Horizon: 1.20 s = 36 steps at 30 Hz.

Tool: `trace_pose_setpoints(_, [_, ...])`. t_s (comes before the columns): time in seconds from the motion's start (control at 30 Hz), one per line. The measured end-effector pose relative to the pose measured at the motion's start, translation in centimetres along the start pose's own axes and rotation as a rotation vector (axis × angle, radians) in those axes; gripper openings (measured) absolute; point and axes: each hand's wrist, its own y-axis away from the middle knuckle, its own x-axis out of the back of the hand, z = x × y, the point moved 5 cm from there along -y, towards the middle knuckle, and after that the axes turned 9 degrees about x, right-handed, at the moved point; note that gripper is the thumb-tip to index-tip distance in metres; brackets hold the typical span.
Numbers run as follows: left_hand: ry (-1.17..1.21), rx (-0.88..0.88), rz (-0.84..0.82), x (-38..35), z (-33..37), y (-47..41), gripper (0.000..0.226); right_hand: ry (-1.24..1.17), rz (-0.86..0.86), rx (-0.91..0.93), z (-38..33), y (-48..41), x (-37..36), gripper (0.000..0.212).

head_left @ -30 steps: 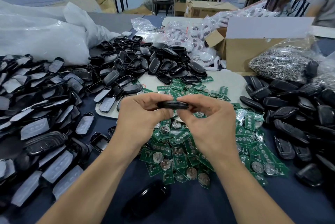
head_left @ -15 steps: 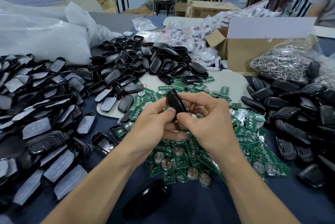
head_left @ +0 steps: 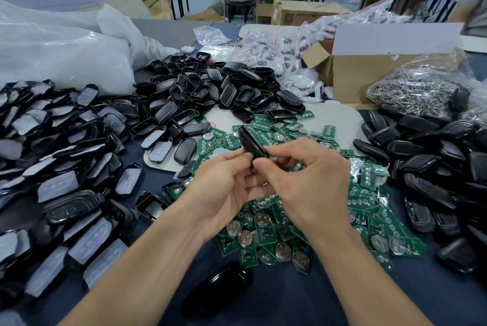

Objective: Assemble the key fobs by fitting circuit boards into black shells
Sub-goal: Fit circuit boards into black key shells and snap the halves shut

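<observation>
At the centre of the frame both hands pinch one black key fob (head_left: pixel 252 144), held on edge and tilted toward the upper left, above the heap of green circuit boards (head_left: pixel 276 222). The left hand (head_left: pixel 224 188) grips its lower end between thumb and fingertips. The right hand (head_left: pixel 305 183) clamps the same end from the other side. No board shows on it (I cannot tell whether the halves are fully closed). I judge the step to be pressing together or checking a shell already loaded. The next move calls for a firm squeeze along the seam, then setting it among the closed fobs (head_left: pixel 434 156) at the right and taking one of the open shells (head_left: pixel 210 93) from upper centre.
</observation>
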Motion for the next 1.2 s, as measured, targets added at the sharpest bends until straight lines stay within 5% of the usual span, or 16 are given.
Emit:
trace_pose_setpoints(0.1, [-0.124,-0.082,0.076,0.4,0.1,0.0,0.024,0.037,0.004,0.008,0.1,0.0,0.0,0.019])
trace_pose_setpoints(0.2, [-0.664,-0.424,0.376,1.7,2.0,0.7,0.038,0.063,-0.013,0.011,0.2,0.0,0.0,0.019])
trace_pose_setpoints(0.3, [-0.928,-0.645,0.399,1.3,3.2,1.6,0.042,0.078,-0.052,0.032,0.2,0.1,-0.2,0.022])
trace_pose_setpoints(0.93, [-0.723,-0.584,0.367,1.7,2.7,1.4,0.035,0.021,-0.104,-0.051,0.6,0.2,-0.9,0.015])
trace_pose_setpoints(1.1, [-0.969,-0.605,0.508,1.6,3.4,1.7,0.038,-0.134,-0.27,-0.392,3.4,0.0,-0.7,0.015])
trace_pose_setpoints(1.2, [-0.992,-0.619,0.648,2.9,4.8,2.1,0.04,-0.573,0.077,-0.697,5.8,-0.1,1.7,0.006])
